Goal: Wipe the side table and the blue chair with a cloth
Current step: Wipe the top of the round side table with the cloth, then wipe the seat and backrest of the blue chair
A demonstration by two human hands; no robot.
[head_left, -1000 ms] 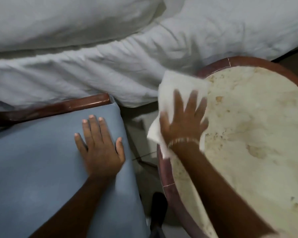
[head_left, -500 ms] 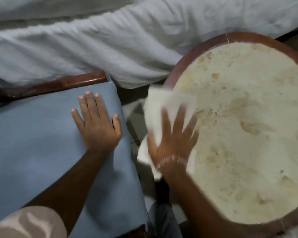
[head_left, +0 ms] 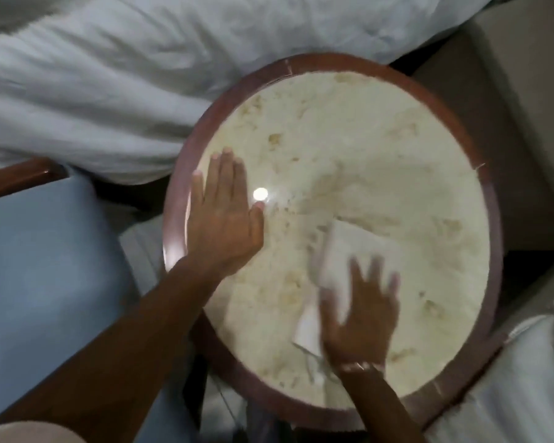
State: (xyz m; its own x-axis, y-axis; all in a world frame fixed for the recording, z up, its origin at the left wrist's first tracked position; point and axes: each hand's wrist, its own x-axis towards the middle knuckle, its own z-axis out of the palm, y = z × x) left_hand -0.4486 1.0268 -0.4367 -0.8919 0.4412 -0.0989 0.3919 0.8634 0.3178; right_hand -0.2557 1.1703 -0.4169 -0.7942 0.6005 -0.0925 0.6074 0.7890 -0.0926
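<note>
Cream marble, mottled with tan patches, fills the round top of the side bench (head_left: 365,148), ringed by a reddish-brown wooden rim. From the head view, the left hand (head_left: 224,219) lies flat on the left part of the top, fingers straight and close together, its grip spread open and holding nothing; a small bright glare spot sits just beside the thumb tip. The right hand (head_left: 362,318), blurred, presses palm-down on the white cloth (head_left: 349,247) at the near right of the top, fingers splayed, its grip flat on the cloth rather than closed around it; a bracelet (head_left: 360,366) circles the wrist. The cloth lies crumpled on the marble, reaching out beyond the fingertips. Left of the bench, the blue chair (head_left: 45,266) shows its seat and a brown wooden arm. White bedding (head_left: 125,75) lies along the far side.
</note>
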